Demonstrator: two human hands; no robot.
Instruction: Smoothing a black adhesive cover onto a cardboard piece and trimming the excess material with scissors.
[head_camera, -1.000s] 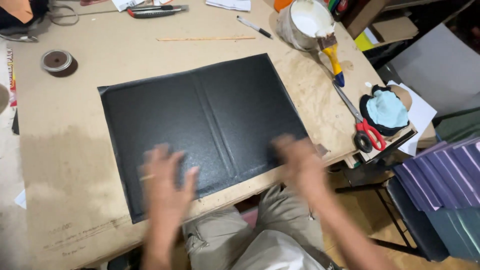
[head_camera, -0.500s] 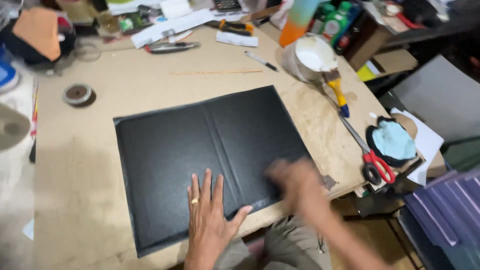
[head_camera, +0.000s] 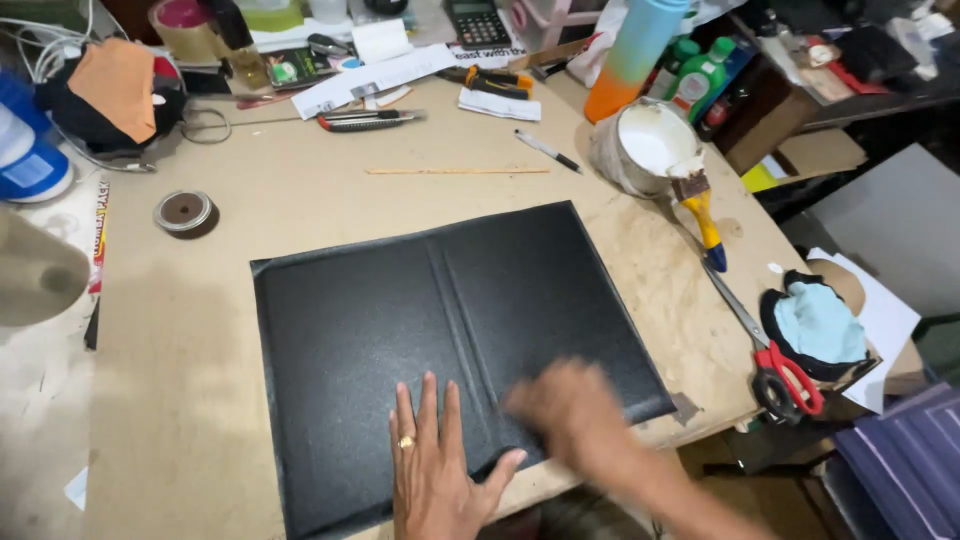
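Note:
A large black textured cover (head_camera: 420, 320), with two raised creases down its middle, lies flat on the wooden worktable (head_camera: 300, 200). My left hand (head_camera: 432, 465), a ring on one finger, presses flat on the cover's near edge with fingers spread. My right hand (head_camera: 570, 415) is blurred with motion and lies on the cover's near right part, beside the left hand. Neither hand holds anything.
A white glue pot (head_camera: 645, 145) with a yellow-handled brush (head_camera: 700, 210) stands at the right. Red-handled scissors (head_camera: 775, 365) and a blue cloth (head_camera: 815, 325) lie by the right edge. A tape roll (head_camera: 185, 212), a pen (head_camera: 547, 150), a thin wooden stick (head_camera: 455, 171), a utility knife (head_camera: 362, 120) and clutter sit at the back.
The view has shifted, so the cover now sits lower right in frame. My left hand stays pressed flat near the front edge; my right hand has swept leftward across the cover towards it.

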